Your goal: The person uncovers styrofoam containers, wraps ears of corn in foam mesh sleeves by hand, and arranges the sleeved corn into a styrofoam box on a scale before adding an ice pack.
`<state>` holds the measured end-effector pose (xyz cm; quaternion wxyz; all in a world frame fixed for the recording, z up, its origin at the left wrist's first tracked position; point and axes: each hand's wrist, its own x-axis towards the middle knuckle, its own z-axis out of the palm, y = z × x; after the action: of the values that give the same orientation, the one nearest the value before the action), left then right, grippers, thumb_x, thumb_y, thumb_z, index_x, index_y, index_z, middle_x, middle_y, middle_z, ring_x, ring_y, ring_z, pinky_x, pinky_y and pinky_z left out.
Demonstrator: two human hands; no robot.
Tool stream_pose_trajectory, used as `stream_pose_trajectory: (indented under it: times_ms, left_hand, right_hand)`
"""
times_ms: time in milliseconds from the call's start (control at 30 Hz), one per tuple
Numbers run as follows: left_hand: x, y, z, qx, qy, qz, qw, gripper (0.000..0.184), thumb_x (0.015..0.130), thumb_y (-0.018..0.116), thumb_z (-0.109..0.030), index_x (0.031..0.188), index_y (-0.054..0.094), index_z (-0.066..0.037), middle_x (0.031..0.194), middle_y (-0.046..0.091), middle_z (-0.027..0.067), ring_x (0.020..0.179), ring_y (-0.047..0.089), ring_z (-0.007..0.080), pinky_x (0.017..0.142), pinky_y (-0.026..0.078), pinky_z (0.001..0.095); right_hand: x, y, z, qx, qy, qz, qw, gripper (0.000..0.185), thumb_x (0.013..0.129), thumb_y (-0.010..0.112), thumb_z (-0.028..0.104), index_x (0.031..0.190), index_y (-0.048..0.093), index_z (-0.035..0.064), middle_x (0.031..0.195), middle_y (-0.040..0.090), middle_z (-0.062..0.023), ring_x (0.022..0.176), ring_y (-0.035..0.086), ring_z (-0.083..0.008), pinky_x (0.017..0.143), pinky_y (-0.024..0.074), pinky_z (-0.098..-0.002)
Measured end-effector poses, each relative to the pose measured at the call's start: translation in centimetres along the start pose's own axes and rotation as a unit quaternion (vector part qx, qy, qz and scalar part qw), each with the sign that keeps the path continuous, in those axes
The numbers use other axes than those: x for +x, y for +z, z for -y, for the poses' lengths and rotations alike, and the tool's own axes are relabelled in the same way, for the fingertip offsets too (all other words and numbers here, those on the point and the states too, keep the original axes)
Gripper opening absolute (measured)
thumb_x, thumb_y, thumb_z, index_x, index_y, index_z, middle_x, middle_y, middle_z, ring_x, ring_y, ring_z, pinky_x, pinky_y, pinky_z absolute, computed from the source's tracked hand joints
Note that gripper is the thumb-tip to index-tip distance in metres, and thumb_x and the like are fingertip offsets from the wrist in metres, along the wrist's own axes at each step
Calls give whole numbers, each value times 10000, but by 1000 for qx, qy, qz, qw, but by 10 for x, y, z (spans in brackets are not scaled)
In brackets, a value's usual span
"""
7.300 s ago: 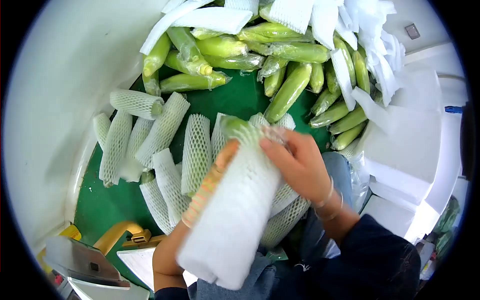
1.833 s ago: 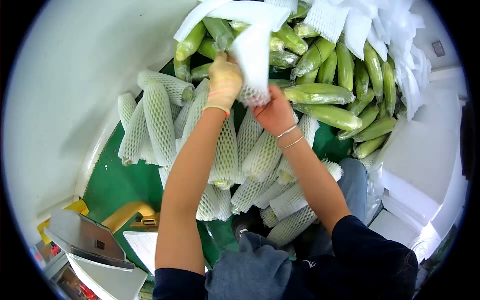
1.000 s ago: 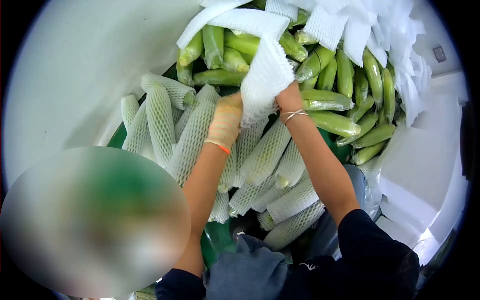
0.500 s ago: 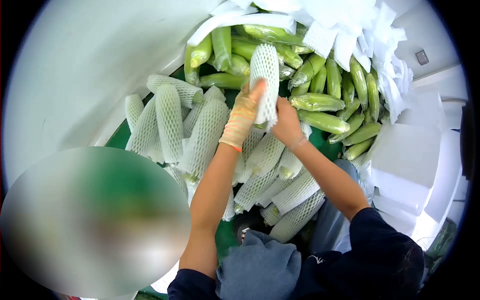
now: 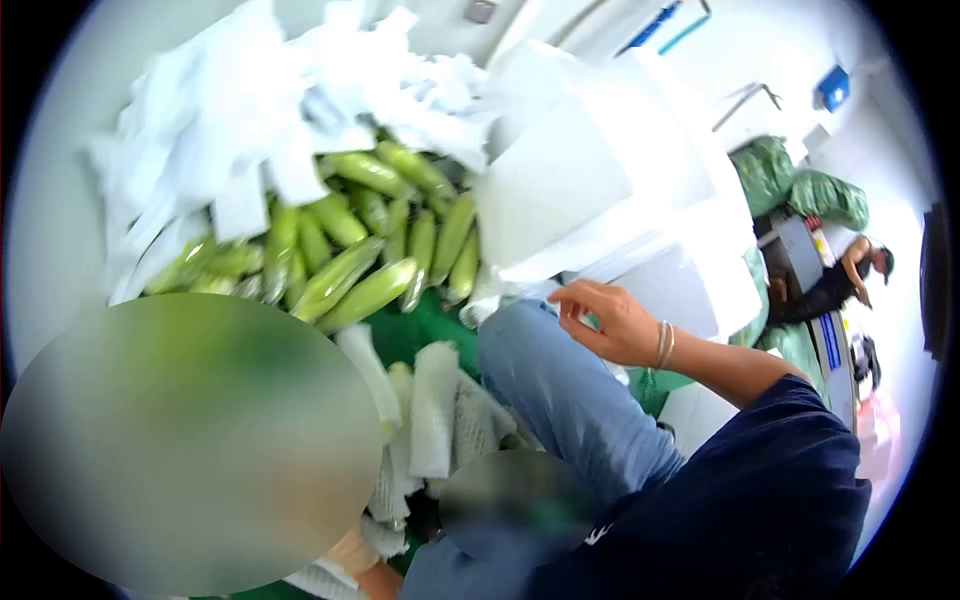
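My right hand [image 5: 612, 328] is raised over my right knee, beside the white boxes. Its fingers are loosely bent and apart, holding nothing, and a bracelet circles the wrist. Of my left hand, only the gloved wrist [image 5: 352, 553] shows clearly at the bottom; a blurred patch covers the fingers, so what they hold is hidden. Near it lie several long green vegetables like zucchini in white foam net sleeves [image 5: 433, 410]. Farther off is a heap of similar green vegetables [image 5: 370, 293] in clear film, without sleeves. White foam net sleeves [image 5: 240, 100] are piled over the heap's far side.
White boxes [image 5: 560, 150] stand to the right of the heap. My bent knee [image 5: 530, 350] is between them and the sleeved vegetables. At far right, a person [image 5: 835, 285] in dark clothes is by a counter, near green wrapped bundles [image 5: 765, 175].
The view has swung right. My hands, earlier together on a sleeved vegetable, are now apart: the right is empty by the boxes, the left low and mostly hidden.
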<state>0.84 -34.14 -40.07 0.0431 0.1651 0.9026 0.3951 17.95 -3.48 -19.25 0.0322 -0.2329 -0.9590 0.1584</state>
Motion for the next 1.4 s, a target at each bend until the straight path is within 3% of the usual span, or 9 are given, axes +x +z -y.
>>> stream_pose_trajectory:
  times_ms: [200, 367, 500, 833, 1033, 1067, 1167, 1267, 1400]
  left_hand:
    - [-22, 6, 4, -52, -30, -157, 986, 296, 900, 527, -44, 1179, 501, 49, 1259, 482, 190, 1106, 501, 331, 929, 416, 363]
    - [-49, -12, -17, -360, -181, -175, 898, 245, 883, 585, -86, 1110, 524, -15, 1143, 565, 95, 988, 557, 218, 908, 434, 341]
    - [-58, -29, -43, -43, -168, -170, 970, 121, 887, 594, -80, 972, 603, 6, 937, 650, 108, 830, 591, 206, 791, 478, 299]
    - [-103, 12, -114, -163, -223, 140, 951, 259, 884, 541, 17, 1133, 484, 64, 1105, 572, 132, 1011, 555, 223, 870, 446, 314]
    - [-39, -9, -206, -114, 79, 298, 945, 320, 921, 478, -120, 1205, 505, 27, 1158, 542, 116, 1042, 541, 181, 888, 426, 258]
    - [-23, -7, -283, -327, -239, 311, 860, 402, 930, 474, -215, 1276, 470, -12, 1220, 513, 109, 1048, 542, 180, 899, 432, 261]
    - [-7, 15, -401, -470, -91, 374, 795, 631, 906, 501, -372, 1417, 285, -70, 1340, 419, 141, 1154, 490, 246, 963, 397, 358]
    - [-23, 31, -486, -621, -259, 277, 686, 505, 923, 470, -321, 1352, 350, -82, 1250, 489, 81, 1097, 508, 209, 931, 406, 352]
    - [-103, -59, -498, -177, -28, 124, 976, 433, 901, 516, -94, 1290, 367, 19, 1344, 345, 260, 1235, 384, 384, 1013, 354, 356]
  right_hand:
    - [35, -119, -149, -128, 179, -312, 924, 162, 844, 579, 85, 983, 585, 3, 807, 623, -132, 740, 604, -230, 683, 486, -314]
    - [27, -208, -278, -424, 298, -442, 732, 766, 745, 639, 597, 1217, 437, 29, 1113, 508, -221, 1107, 475, -344, 918, 388, -438]
    - [12, -272, -420, -66, 348, -272, 895, 680, 865, 432, 605, 1164, 564, 9, 1171, 570, -207, 1083, 528, -317, 930, 379, -383]
    - [-92, -218, -240, -353, 149, -133, 914, 557, 834, 634, 236, 1298, 402, 31, 1323, 421, -187, 1235, 363, -337, 965, 343, -461]
    - [-103, -364, -149, -116, 158, -204, 959, 556, 801, 648, 214, 1269, 404, 40, 1277, 464, -146, 1191, 431, -261, 967, 342, -399]
    - [-82, -370, -165, -116, 141, -202, 962, 590, 804, 651, 243, 1297, 390, 52, 1261, 477, -156, 1142, 466, -260, 922, 387, -383]
    - [-51, -340, -176, 271, 273, -136, 913, 679, 795, 677, 297, 1351, 369, 57, 1253, 496, -155, 1096, 506, -248, 894, 428, -368]
    - [-52, -341, -143, 73, 84, -26, 994, 390, 731, 720, 267, 990, 596, 2, 979, 596, -126, 1031, 543, -271, 907, 380, -410]
    - [-104, -303, -40, 48, -137, 13, 989, 326, 664, 734, 259, 737, 521, 23, 766, 542, -110, 874, 550, -293, 890, 339, -456]
